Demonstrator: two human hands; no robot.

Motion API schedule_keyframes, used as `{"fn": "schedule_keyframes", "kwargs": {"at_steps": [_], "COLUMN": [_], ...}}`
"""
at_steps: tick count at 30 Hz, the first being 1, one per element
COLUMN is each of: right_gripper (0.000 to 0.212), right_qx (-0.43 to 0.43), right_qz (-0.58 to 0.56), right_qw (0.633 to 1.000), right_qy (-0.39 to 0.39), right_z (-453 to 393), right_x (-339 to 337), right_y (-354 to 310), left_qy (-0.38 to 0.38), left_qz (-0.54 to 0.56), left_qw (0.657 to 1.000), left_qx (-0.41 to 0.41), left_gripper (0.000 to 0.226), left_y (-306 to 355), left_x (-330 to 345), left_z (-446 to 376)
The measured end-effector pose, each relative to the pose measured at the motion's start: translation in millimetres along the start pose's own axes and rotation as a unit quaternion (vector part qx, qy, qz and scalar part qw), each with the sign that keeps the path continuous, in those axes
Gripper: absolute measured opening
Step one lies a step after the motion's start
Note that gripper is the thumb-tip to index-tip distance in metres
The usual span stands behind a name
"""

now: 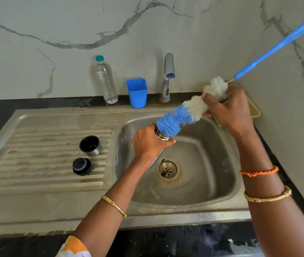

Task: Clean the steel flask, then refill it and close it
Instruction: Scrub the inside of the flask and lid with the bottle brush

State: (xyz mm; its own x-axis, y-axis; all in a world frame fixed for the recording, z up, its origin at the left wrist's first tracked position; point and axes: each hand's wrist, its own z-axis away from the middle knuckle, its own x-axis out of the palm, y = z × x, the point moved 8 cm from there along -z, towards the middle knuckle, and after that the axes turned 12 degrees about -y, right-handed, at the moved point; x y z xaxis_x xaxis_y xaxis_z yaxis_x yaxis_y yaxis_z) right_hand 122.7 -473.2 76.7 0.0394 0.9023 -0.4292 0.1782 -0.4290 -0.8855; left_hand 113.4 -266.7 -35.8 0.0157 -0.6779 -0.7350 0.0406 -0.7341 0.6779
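From the head view I see my left hand (148,143) curled round the neck of the steel flask (163,135), holding it tilted over the sink basin (212,164), just above and left of the drain (167,170); most of the flask body is hidden behind the hand. My right hand (227,108) grips the white bristles of the bottle brush (182,115), fingers wrapped round them, over the basin's far right corner. The brush's blue bristle tip sits at the flask's mouth, and its blue handle (277,47) runs up and right from the hand. On the drainboard left of the basin stand the flask's cup (90,145), mouth up, and the black stopper (81,166) nearer me. Behind the basin stand a water bottle (105,80), a blue tumbler (137,92) and the tap (167,76)
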Motion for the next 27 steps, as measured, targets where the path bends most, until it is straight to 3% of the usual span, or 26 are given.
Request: {"fn": "schedule_keyframes", "kwargs": {"at_steps": [5,9,15,19,22,25,27], "right_gripper": [0.02,0.024,0.027,0.017,0.017,0.034,0.036], "right_qx": [0.0,-0.02,-0.02,0.021,0.084,0.138,0.135], "right_qz": [0.12,0.135,0.198,0.113,-0.031,-0.175,-0.215], "right_qw": [0.993,0.991,0.976,0.987,0.984,0.967,0.963], "right_qy": [-0.014,-0.013,-0.089,-0.111,-0.153,-0.124,-0.094], "right_z": [2.9,6.3,17.5,14.6,12.3,14.0,13.1], "right_x": [11.3,19.7,65.6,65.2,67.9,58.5,46.7], "right_y": [-2.9,-0.6,20.9,38.2,52.3,55.1,53.1], "left_qy": [-0.018,-0.02,-0.042,-0.044,-0.023,0.02,0.016], "left_qz": [-0.048,-0.048,-0.06,-0.062,-0.057,0.027,0.109], "left_qw": [0.998,0.998,0.997,0.996,0.995,0.99,0.98], "left_qx": [0.033,0.025,0.032,0.055,0.073,0.134,0.163], "left_gripper": [0.05,0.05,0.048,0.051,0.05,0.051,0.064], "left_y": [11.3,4.8,15.5,18.2,23.8,32.9,33.2], "left_x": [6.7,11.7,21.2,22.2,19.2,18.7,20.2], "left_z": [-1.6,-0.9,3.9,3.1,4.7,10.0,10.2]}}
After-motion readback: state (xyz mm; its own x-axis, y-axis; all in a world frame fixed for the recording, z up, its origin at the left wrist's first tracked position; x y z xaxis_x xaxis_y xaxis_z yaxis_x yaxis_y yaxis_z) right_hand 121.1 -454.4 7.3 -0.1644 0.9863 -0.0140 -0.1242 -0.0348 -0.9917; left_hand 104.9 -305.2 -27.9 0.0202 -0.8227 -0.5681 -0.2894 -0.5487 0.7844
